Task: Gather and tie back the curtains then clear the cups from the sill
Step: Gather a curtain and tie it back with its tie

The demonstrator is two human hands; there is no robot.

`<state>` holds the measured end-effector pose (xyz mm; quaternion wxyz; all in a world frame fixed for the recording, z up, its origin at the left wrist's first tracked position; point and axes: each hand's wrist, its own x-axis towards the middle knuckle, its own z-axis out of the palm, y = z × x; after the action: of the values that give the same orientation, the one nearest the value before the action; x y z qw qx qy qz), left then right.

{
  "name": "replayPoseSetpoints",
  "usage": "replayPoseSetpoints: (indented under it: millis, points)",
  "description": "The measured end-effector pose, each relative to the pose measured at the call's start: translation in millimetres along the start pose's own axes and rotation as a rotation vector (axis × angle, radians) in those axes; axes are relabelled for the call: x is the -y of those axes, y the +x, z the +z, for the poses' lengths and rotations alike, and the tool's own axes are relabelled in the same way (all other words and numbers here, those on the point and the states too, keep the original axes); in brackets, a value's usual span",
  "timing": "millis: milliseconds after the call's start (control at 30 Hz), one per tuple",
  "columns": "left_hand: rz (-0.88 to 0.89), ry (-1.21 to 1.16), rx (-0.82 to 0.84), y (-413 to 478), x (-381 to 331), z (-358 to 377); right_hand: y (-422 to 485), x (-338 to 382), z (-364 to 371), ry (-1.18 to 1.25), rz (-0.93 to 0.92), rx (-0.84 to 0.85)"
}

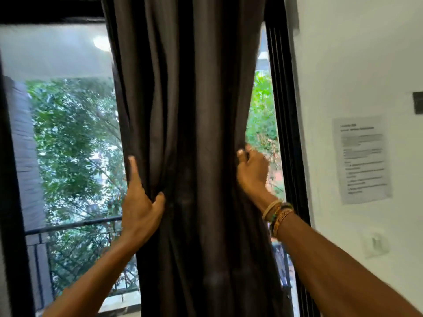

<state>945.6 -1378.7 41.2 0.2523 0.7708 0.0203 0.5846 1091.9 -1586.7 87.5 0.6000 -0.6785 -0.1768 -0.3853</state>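
The curtain [194,133] hangs as one dark bunch down the middle of the view, narrowest at hand height. The left hand [139,202] holds its left edge. The thumb presses into a front fold, one finger lies straight up the edge, and the other fingers are hidden behind the cloth, so the edge is pinched between them. The right hand [251,170] grips the right edge with its fingers curled round the cloth. Bracelets [278,216] ring that wrist.

Left of the bunch lies a wide stretch of bare glass [57,53], bounded far left by the black frame [9,179]. To the right, only a narrow strip of glass shows before the black post [288,133], which stands just beside the right hand.

Outside, a railing [75,225] crosses low, with trees [73,133] behind it. A white wall [354,53] meets the post on the right. On it are a printed sheet [364,159], its text too blurred to read, and a switch plate [375,243] lower down.
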Motion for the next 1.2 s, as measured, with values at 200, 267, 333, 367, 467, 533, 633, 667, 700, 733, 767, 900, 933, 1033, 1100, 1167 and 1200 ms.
replayPoseSetpoints:
  millis: [200,267,333,367,467,533,633,667,700,733,767,900,933,1033,1100,1167,1200]
  points:
    - [0.079,-0.170,0.090,3.2,-23.2,23.4,-36.3,91.7,82.2,0.233,-0.400,0.578]
    - [0.069,-0.219,-0.004,7.0,-15.5,10.5,-35.2,99.4,87.5,0.235,-0.437,0.700]
    - [0.073,-0.194,-0.027,12.5,-8.4,-6.4,-37.3,97.4,82.3,0.329,-0.388,0.725]
    - [0.069,-0.187,-0.021,18.0,-8.7,-14.3,-34.3,96.8,79.9,0.428,-0.323,0.681]
    - [0.066,-0.230,0.052,47.2,-26.3,-24.9,-17.9,110.5,70.0,0.732,-0.187,0.427]
    - [0.129,-0.233,0.084,78.7,-41.7,-22.5,6.3,128.1,70.5,0.735,-0.200,0.387]
    - [0.190,-0.226,0.056,126.9,-67.5,-18.8,33.8,152.8,72.9,0.651,-0.322,0.398]
    - [0.172,-0.231,0.028,142.6,-74.1,-19.8,43.2,156.9,72.3,0.615,-0.342,0.375]
    - [0.141,-0.229,-0.015,158.2,-79.8,-23.1,53.9,159.9,71.2,0.571,-0.354,0.342]
    - [0.106,-0.222,-0.057,173.6,-82.8,-26.7,64.7,161.9,68.6,0.522,-0.353,0.298]
    - [0.068,-0.214,-0.082,187.6,-84.9,-29.6,76.5,162.6,68.9,0.472,-0.343,0.250]
    - [0.113,-0.161,0.019,214.1,-101.7,-27.2,89.7,181.9,80.2,0.232,-0.396,0.327]
    - [0.161,-0.157,0.050,213.3,-105.0,-24.1,85.8,188.6,82.7,0.201,-0.442,0.387]
    - [0.145,-0.258,0.038,216.0,-103.4,-29.6,89.0,198.9,72.2,0.311,-0.494,0.532]
    - [0.094,-0.310,0.047,219.9,-104.2,-41.4,99.2,197.6,57.9,0.432,-0.454,0.623]
    - [0.023,-0.440,0.030,232.3,-111.5,-48.6,107.0,197.4,51.0,0.587,-0.363,0.613]
    - [-0.006,-0.519,0.024,239.4,-117.8,-50.1,113.7,200.7,53.4,0.655,-0.319,0.549]
